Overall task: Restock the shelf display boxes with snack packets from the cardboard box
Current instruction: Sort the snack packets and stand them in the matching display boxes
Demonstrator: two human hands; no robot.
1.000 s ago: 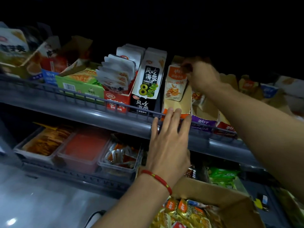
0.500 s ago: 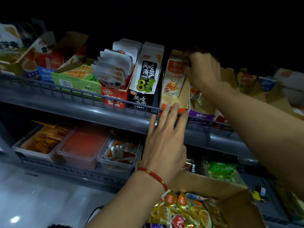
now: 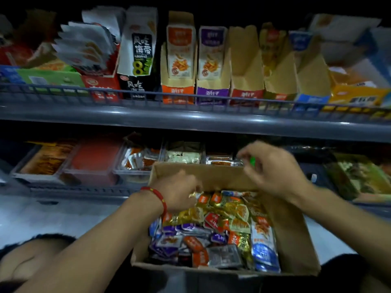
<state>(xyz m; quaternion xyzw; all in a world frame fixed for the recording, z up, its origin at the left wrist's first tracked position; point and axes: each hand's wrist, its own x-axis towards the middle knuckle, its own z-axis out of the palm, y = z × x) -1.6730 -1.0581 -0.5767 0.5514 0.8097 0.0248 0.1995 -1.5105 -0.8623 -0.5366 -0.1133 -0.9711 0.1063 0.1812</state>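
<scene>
Five display boxes (image 3: 212, 66), one cardboard box (image 3: 292, 229), two hands (image 3: 273, 172).

I see bare forearms, no sleeves; my left hand (image 3: 179, 192) has a red cord bracelet (image 3: 157, 197) with small yellow beads.

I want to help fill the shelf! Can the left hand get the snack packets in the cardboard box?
Probably yes. The left hand is already inside the open cardboard box, right over the snack packets, and nothing covers them.
</scene>
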